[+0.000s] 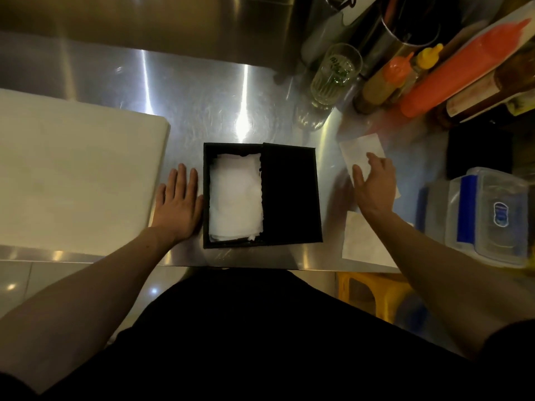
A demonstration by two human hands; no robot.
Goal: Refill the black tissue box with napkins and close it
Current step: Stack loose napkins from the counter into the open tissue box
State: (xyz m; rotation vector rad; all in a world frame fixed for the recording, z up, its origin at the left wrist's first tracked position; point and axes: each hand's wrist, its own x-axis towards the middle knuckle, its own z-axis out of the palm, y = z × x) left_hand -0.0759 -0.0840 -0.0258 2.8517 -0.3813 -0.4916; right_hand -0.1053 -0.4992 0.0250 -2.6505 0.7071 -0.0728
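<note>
The black tissue box (292, 195) lies on the steel counter (202, 105) in front of me. Its sliding lid covers the right half; the left half is uncovered and shows a stack of white napkins (235, 195) inside. My left hand (179, 202) rests flat on the counter, fingers together, touching the box's left wall. My right hand (376, 183) hovers to the right of the box, fingers spread, over a loose white napkin (360, 150). Another white napkin (362, 241) lies under my right forearm near the counter's front edge.
A thick white board (72, 175) fills the counter's left side. At the back right stand a drinking glass (335, 73), squeeze bottles (457, 73) and a metal canister (405, 33). A clear plastic container with blue clips (489, 215) sits at the right. A yellow stool (373, 293) is below the counter edge.
</note>
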